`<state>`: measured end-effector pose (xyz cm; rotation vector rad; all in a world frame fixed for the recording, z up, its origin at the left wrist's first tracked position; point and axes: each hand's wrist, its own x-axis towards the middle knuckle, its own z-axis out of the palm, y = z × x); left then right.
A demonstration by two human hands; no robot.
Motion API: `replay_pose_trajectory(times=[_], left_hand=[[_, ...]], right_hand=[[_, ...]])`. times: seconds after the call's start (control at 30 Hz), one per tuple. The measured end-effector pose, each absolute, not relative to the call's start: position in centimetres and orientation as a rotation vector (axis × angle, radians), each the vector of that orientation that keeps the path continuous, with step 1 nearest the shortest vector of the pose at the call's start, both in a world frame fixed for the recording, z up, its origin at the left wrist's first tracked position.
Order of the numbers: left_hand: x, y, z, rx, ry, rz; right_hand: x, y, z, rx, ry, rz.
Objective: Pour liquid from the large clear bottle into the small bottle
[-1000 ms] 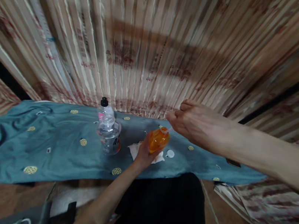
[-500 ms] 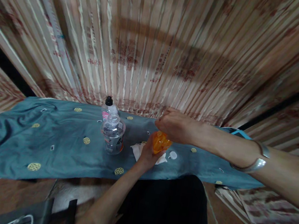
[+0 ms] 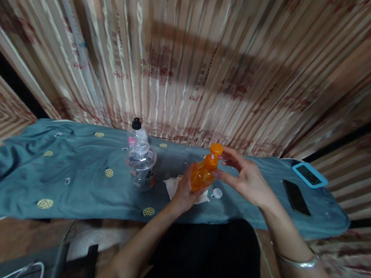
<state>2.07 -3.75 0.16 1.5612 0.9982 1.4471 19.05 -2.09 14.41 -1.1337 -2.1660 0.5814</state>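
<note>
"Orange plastic bottle (image 3: 202,177), over the white tissue (image 3: 171,185): what could go wrong?"

"It might tip or slip. The left hand (image 3: 185,192) has its fingers wrapped round the body; the right hand (image 3: 248,180) has its fingers parted by the pump head (image 3: 216,149) (touching or not, I can't tell)."

"Caused by?"

"Perhaps a sideways push on the pump head, or a slick wall in a loose left grip."
</note>
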Motion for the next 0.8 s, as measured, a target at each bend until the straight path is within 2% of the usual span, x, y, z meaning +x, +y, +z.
replay_pose_trajectory(times=[0.47, 0.8], left_hand=[[2.0, -4.1, 0.9, 1.52, 1.02, 1.439], [1.9, -4.0, 0.8, 1.531, 1.038, 1.433]], right_hand=[[18.5, 1.2, 11.9, -0.965, -2.107, 1.033], [18.3, 1.3, 11.2, -0.949, -2.049, 1.073]])
